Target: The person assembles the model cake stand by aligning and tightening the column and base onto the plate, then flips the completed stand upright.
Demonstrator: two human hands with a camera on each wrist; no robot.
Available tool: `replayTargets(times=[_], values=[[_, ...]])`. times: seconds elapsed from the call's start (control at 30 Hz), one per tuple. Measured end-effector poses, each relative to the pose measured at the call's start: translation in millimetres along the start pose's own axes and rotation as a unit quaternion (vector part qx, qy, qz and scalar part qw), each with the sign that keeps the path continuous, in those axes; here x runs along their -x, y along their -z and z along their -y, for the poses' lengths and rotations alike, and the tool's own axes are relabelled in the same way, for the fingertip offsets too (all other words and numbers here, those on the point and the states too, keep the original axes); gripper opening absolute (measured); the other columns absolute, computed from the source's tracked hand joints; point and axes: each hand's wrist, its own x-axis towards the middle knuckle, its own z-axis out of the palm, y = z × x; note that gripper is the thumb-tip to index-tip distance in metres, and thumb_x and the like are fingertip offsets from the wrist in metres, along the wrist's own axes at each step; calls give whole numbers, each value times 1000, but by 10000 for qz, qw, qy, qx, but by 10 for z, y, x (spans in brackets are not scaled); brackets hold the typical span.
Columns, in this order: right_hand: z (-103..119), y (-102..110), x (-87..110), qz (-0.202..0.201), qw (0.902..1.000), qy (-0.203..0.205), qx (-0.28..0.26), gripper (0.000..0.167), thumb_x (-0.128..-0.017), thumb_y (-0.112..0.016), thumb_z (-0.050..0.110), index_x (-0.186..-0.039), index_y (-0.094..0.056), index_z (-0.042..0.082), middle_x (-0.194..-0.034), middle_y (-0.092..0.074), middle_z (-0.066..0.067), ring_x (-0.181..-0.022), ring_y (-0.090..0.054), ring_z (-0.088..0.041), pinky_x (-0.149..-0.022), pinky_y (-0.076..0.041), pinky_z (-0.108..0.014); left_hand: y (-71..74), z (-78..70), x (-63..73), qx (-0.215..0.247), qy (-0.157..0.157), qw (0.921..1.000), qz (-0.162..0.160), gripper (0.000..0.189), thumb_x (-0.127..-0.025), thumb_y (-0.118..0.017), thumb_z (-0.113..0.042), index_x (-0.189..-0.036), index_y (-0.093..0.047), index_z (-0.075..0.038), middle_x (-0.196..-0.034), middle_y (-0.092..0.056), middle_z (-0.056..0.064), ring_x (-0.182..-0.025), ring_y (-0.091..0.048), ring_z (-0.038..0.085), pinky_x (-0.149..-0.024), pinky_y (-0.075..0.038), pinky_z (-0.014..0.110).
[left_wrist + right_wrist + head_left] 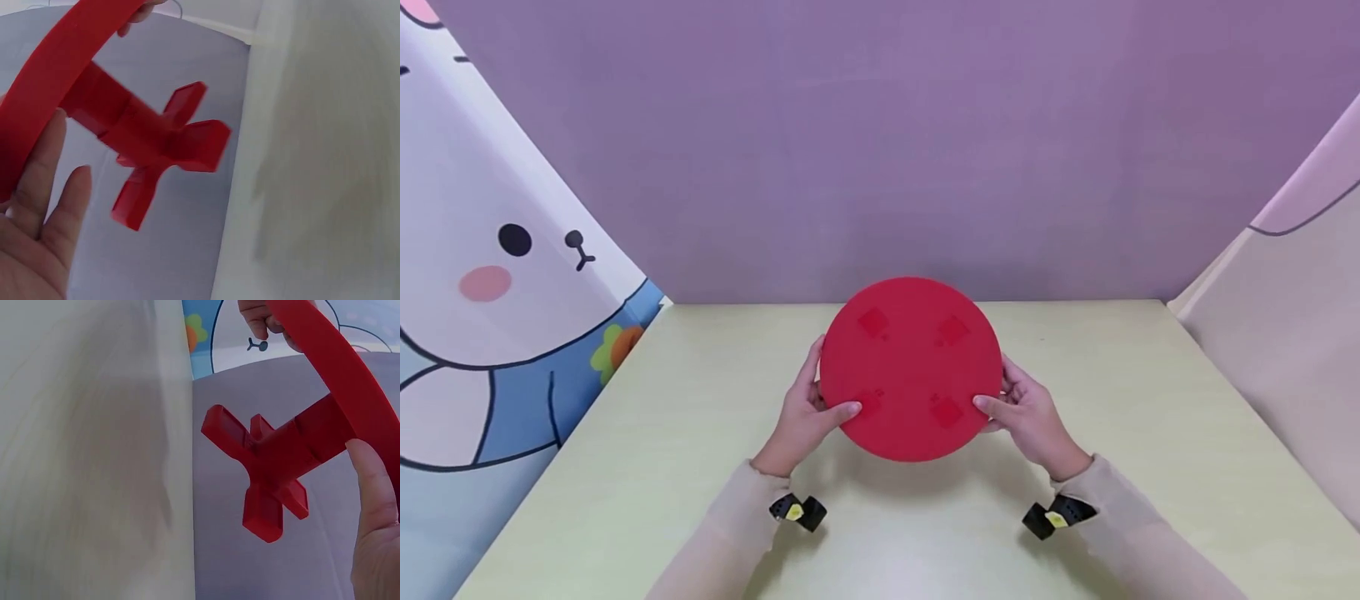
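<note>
Both hands hold a small red round pedestal table point(910, 367) above the tabletop, with its disc-shaped top tilted toward the head camera. My left hand point(801, 421) grips the rim on the left, thumb on the flat face and fingers behind. On the right side, my right hand point(1037, 421) pinches the rim in the same way. The wrist views show a short thick column point(112, 106) behind the disc, ending in several splayed feet point(262, 512). From the head view the column and feet are hidden. Faint square marks show on the disc.
A pale yellow-green tabletop point(700, 400) lies under the hands, with shadows beneath them. Behind it stands a purple backdrop point(880, 150). A cartoon-printed cloth point(475, 350) hangs at the left, a pale cloth point(1285, 333) at the right. Each wrist carries a black band.
</note>
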Motion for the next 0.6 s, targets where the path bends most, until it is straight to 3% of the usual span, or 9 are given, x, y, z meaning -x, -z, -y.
replayTargets(times=[0.23, 0.4, 0.6], values=[[-27, 13, -65, 154, 9991, -401, -57, 89, -88, -61, -8, -155, -5, 11, -126, -49, -12, -100, -64, -16, -67, -57, -41, 31, -48, -57, 114, 665, 9977, 117, 92, -85, -68, 2, -155, -13, -19, -129, -53, 23, -105, -63, 28, -83, -54, 37], [-3, -2, -105, 141, 9956, -909, -177, 88, -88, -60, -9, -155, -8, 14, -131, -41, -25, -101, -63, -21, -69, -57, -47, 42, -44, -92, 70, 1029, 9944, 216, 91, -85, -69, -1, -155, -13, -22, -129, -55, 21, -107, -63, 30, -85, -53, 39], [52, -15, -136, 57, 9923, -1226, -182, 87, -88, -58, -11, -155, -8, 13, -131, -38, -30, -97, -63, -23, -67, -57, -46, 49, -47, -134, 371, 1404, 9893, 133, 89, -87, -67, -2, -155, -14, -22, -129, -54, 23, -95, -68, 25, -80, -55, 38]])
